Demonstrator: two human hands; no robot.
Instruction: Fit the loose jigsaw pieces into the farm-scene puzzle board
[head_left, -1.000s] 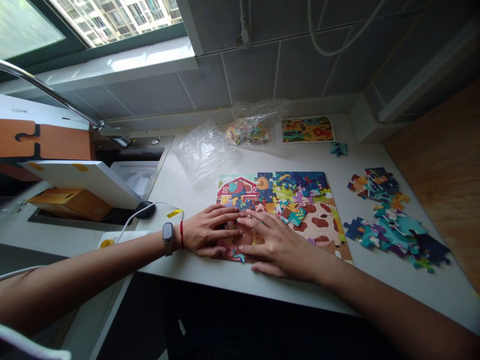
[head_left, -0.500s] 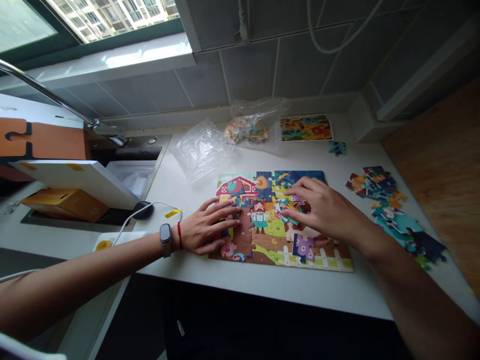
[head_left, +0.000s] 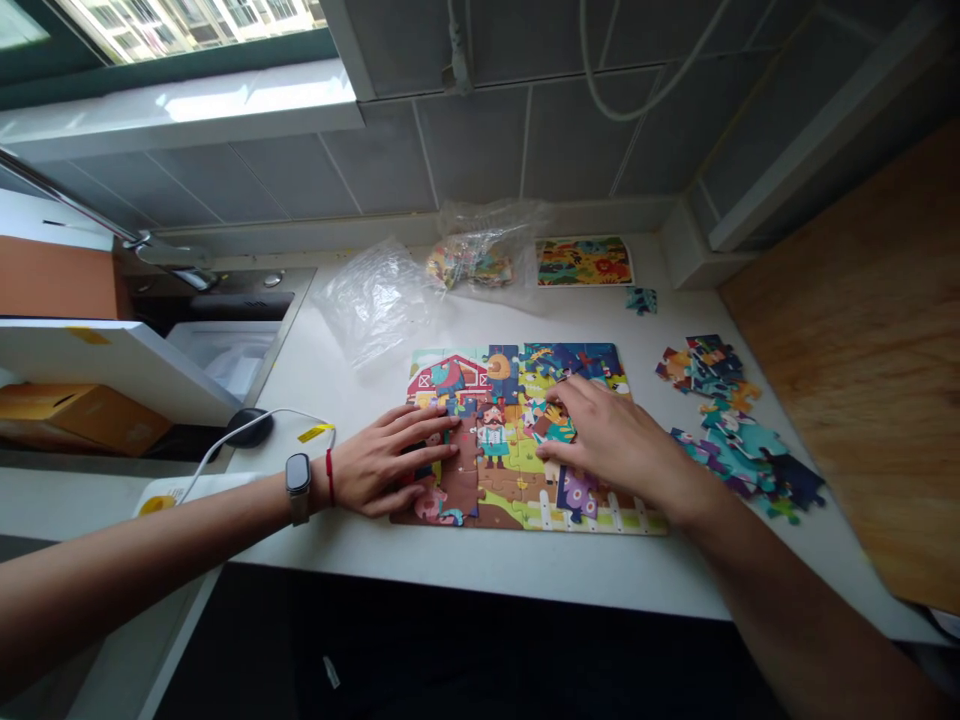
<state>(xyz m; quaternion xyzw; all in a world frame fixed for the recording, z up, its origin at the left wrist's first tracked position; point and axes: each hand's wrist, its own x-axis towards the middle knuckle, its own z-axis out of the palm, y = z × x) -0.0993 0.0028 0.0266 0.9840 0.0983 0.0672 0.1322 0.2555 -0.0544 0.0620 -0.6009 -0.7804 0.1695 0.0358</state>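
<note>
A colourful farm jigsaw puzzle (head_left: 501,478) lies flat on the white counter (head_left: 465,560). My left hand (head_left: 386,462) rests on its left part, fingers stretched out flat, with a watch and red band at the wrist. On the middle of the puzzle lies my right hand (head_left: 611,440), its fingertips pressed down on the pieces near the centre. Nothing is lifted in either hand. Loose blue and teal puzzle pieces (head_left: 731,435) lie in heaps to the right of the puzzle.
Two clear plastic bags (head_left: 375,295) and a small picture card (head_left: 583,260) lie at the back by the tiled wall. A sink with a tap (head_left: 172,255), a white board and an orange box (head_left: 79,415) sit at left. A wooden panel (head_left: 862,340) stands at right.
My right hand moved from the puzzle's lower left up to its middle, uncovering the farmer picture. The left hand stayed on the left part. The view shifted a little to the right.
</note>
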